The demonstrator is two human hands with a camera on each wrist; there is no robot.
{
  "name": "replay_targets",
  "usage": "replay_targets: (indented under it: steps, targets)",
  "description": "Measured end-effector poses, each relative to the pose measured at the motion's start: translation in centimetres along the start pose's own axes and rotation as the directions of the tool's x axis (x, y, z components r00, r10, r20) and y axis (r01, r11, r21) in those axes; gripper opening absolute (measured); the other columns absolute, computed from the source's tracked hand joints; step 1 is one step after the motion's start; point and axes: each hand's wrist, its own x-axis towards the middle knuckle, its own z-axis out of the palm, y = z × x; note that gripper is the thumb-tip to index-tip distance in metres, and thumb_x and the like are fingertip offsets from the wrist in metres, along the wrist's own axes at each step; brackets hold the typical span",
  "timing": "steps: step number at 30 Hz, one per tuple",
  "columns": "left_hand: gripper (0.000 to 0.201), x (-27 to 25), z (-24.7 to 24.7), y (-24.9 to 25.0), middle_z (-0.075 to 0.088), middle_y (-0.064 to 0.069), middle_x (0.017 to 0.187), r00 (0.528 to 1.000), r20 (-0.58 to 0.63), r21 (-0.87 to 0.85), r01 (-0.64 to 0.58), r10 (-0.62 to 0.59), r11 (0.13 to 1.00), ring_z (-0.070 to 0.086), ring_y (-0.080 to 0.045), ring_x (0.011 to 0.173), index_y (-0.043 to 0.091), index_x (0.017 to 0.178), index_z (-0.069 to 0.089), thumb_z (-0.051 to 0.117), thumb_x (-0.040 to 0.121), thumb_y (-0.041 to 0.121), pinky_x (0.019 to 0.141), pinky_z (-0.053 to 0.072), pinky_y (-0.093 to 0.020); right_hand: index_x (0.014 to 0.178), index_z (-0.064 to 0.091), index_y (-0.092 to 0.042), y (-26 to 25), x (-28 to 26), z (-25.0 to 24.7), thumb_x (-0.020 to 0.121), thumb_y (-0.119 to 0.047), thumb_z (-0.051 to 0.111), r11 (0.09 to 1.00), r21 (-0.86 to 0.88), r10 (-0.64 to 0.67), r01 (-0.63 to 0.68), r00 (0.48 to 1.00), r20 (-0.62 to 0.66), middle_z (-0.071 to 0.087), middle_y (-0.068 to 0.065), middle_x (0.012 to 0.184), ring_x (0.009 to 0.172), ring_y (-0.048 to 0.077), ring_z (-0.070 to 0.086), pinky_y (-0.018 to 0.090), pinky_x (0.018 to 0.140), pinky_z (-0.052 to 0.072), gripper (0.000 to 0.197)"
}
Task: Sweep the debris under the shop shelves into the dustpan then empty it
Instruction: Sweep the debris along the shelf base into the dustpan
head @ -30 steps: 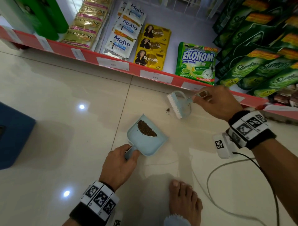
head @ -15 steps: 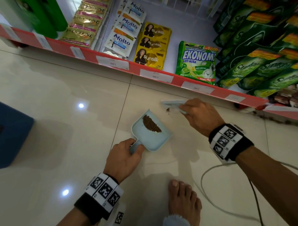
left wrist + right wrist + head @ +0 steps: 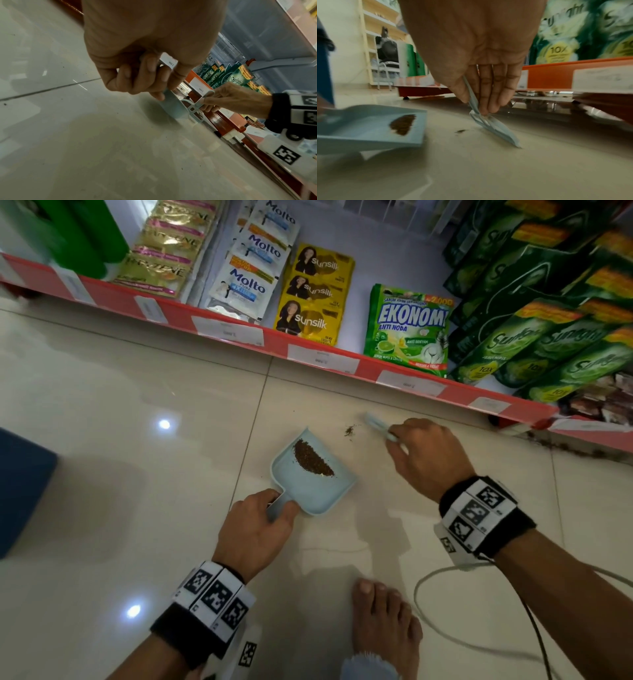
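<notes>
A light blue dustpan [image 3: 310,487] lies on the tiled floor with a heap of brown debris [image 3: 312,459] near its lip. My left hand [image 3: 255,529] grips its short handle [image 3: 278,505]; the wrist view shows the fingers [image 3: 137,79] curled round it. My right hand [image 3: 423,455] holds a small light blue brush [image 3: 376,424] by its handle, its head [image 3: 496,127] down on the floor. A small clump of loose debris [image 3: 349,430] lies between the brush and the dustpan's lip [image 3: 419,129].
A red-edged bottom shelf [image 3: 322,359] with sachets and green detergent pouches runs across the back, more dirt [image 3: 582,450] under its right end. A blue bin [image 3: 20,487] stands at the left. My bare foot [image 3: 385,628] and a white cable [image 3: 445,642] lie near.
My right hand dropped from the shelf edge to the floor, laying the brush down by the loose clump. The dustpan slid slightly up and right with my left hand.
</notes>
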Motion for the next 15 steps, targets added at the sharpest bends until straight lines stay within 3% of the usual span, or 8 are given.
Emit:
replay_targets:
  steps: [5,9,12,15]
  targets:
    - [0.038,-0.2,-0.1,-0.3,0.046,0.007,0.048,1.000,-0.001,0.004,0.006,-0.006,1.000,0.045,-0.014,0.050,0.022,0.056,0.041,0.047,0.077,0.054,0.052,0.034,-0.026,0.086,0.065,-0.014,-1.8,-0.7,-0.8,0.098,-0.030,0.042,0.998,0.039,-0.041,0.044,0.998,-0.056,0.057,0.003,0.078,0.071,0.027,0.056,0.035,0.061,0.047,0.031]
    - [0.038,-0.1,0.0,-0.5,0.045,0.006,0.047,1.000,0.002,0.017,0.011,-0.012,1.000,0.045,-0.013,0.049,0.023,0.054,0.040,0.047,0.076,0.053,0.052,0.033,-0.027,0.081,0.064,-0.010,-1.3,2.2,-2.1,0.097,-0.027,0.046,1.000,-0.027,-0.008,0.003,0.985,-0.175,0.061,0.007,0.078,0.069,0.029,0.057,0.029,0.057,0.035,0.030]
    - [0.038,0.0,0.1,-0.4,0.045,0.006,0.046,1.000,0.006,0.020,0.018,-0.018,1.000,0.045,-0.012,0.049,0.023,0.053,0.040,0.047,0.076,0.052,0.052,0.033,-0.026,0.100,0.067,-0.009,-0.8,4.7,-2.1,0.098,-0.022,0.047,0.996,-0.076,-0.050,0.044,0.995,-0.081,0.062,0.010,0.093,0.084,0.031,0.059,0.034,0.065,0.043,0.025]
    - [0.037,-0.1,0.1,-0.2,0.046,0.007,0.047,1.000,0.009,0.027,0.010,-0.010,1.000,0.044,-0.011,0.049,0.023,0.054,0.040,0.046,0.075,0.053,0.052,0.032,-0.026,0.115,0.066,-0.016,-0.1,4.9,-1.7,0.098,-0.016,0.045,0.983,-0.063,-0.170,0.174,0.983,0.072,0.064,0.008,0.113,0.100,0.031,0.060,0.037,0.079,0.050,0.027]
